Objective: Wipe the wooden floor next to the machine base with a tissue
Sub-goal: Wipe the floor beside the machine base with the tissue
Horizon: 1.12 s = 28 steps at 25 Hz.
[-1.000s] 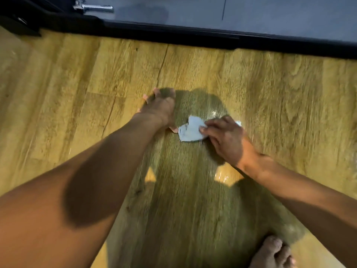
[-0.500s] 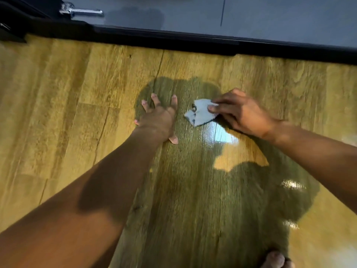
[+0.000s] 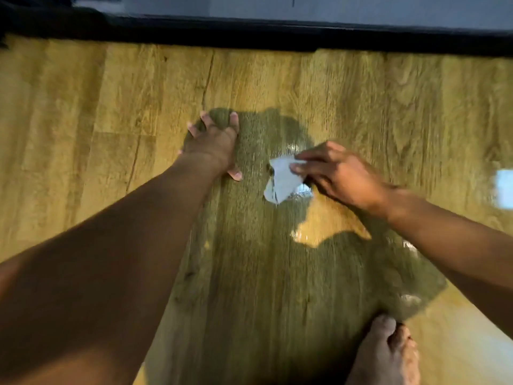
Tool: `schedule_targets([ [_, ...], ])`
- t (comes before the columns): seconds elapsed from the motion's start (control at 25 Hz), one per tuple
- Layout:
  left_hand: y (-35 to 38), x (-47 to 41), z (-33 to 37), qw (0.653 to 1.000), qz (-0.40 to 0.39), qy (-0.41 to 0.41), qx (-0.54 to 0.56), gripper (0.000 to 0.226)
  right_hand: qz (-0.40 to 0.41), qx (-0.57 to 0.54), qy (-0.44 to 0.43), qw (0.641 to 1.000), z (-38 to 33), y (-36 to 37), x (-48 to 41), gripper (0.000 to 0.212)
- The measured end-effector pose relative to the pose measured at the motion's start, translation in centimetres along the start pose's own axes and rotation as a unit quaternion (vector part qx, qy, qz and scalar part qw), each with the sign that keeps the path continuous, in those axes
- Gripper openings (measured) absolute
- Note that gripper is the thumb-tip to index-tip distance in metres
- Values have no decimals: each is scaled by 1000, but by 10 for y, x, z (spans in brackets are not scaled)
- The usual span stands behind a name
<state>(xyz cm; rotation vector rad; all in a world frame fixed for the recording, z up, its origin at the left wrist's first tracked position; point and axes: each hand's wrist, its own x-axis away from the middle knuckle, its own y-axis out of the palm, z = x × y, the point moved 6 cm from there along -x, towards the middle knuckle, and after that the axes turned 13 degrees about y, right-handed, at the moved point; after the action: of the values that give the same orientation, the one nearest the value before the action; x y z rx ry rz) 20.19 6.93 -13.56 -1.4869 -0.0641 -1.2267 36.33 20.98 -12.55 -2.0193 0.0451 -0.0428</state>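
Note:
A crumpled white tissue (image 3: 281,180) lies pressed on the wooden floor (image 3: 111,112) near the middle of the view. My right hand (image 3: 341,173) pins its right edge with the fingertips and holds it against the boards. To the left, my left hand (image 3: 215,144) rests flat on the floor with fingers spread, holding nothing, a hand's width from the tissue. The black machine base (image 3: 249,31) runs along the top edge, well beyond both hands.
A grey panel (image 3: 305,6) of the machine rises behind the black base. My bare foot (image 3: 385,354) stands at the bottom right. My shadow darkens the boards around the hands, and bright light glare (image 3: 503,188) shows at the right edge.
My right hand has dragged the tissue back toward me, away from the machine base, after pushing it forward earlier. My left hand stays planted on the floor.

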Motion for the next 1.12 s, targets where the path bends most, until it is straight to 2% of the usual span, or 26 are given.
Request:
schedule_targets([
  [0.08, 3, 5, 4, 999, 15, 23, -35, 123, 60, -2, 120, 991, 18, -9, -22, 24],
  [0.12, 8, 8, 8, 997, 18, 41, -57, 121, 80, -11, 147, 986, 15, -8, -16, 24],
  [0.16, 17, 12, 12, 996, 11, 54, -65, 122, 68, -47, 164, 983, 4, 5, 6, 25],
  [0.2, 26, 15, 14, 996, 1, 60, -63, 124, 52, -79, 150, 984, -18, 17, 39, 29],
  [0.28, 37, 17, 18, 996, -5, 56, -62, 128, -27, -89, 43, 995, -68, 36, 100, 26],
  [0.32, 38, 15, 21, 997, -3, 51, -59, 131, -54, -84, 0, 995, -74, 36, 114, 24],
  [0.36, 37, 13, 22, 997, -3, 47, -53, 133, -67, -79, -22, 994, -70, 34, 114, 31],
  [0.4, 36, 13, 22, 998, -3, 45, -48, 135, -64, -78, -2, 995, -57, 29, 98, 38],
  [0.44, 35, 14, 23, 998, -2, 46, -49, 136, -29, -57, 37, 997, -45, 22, 82, 40],
  [0.52, 35, 15, 25, 998, 2, 49, -51, 136, 20, -39, 130, 991, -33, 17, 81, 34],
  [0.56, 35, 16, 25, 998, 5, 50, -48, 136, 6, -50, 127, 991, -39, 23, 100, 29],
  [0.68, 34, 18, 26, 998, 3, 46, -52, 136, -66, -130, -14, 989, -78, 29, 161, 20],
  [0.72, 34, 18, 25, 998, 0, 45, -52, 137, -84, -139, -27, 986, -68, 23, 155, 23],
  [0.8, 33, 17, 25, 997, 1, 47, -62, 138, -66, -101, 62, 991, -27, 9, 102, 27],
  [0.88, 30, 15, 27, 994, 5, 54, -91, 136, 18, -63, 150, 987, 5, -7, 52, 28],
  [0.96, 22, 6, 36, 990, 23, 82, -116, 129, 53, -50, 184, 980, 10, -3, 47, 31],
  [1.0, 17, -1, 45, 989, 25, 94, -113, 128, 42, -51, 163, 984, 1, 5, 56, 33],
  [1.12, 12, -17, 63, 995, -13, 78, -59, 137, -21, -60, 16, 998, -7, 3, 62, 35],
])
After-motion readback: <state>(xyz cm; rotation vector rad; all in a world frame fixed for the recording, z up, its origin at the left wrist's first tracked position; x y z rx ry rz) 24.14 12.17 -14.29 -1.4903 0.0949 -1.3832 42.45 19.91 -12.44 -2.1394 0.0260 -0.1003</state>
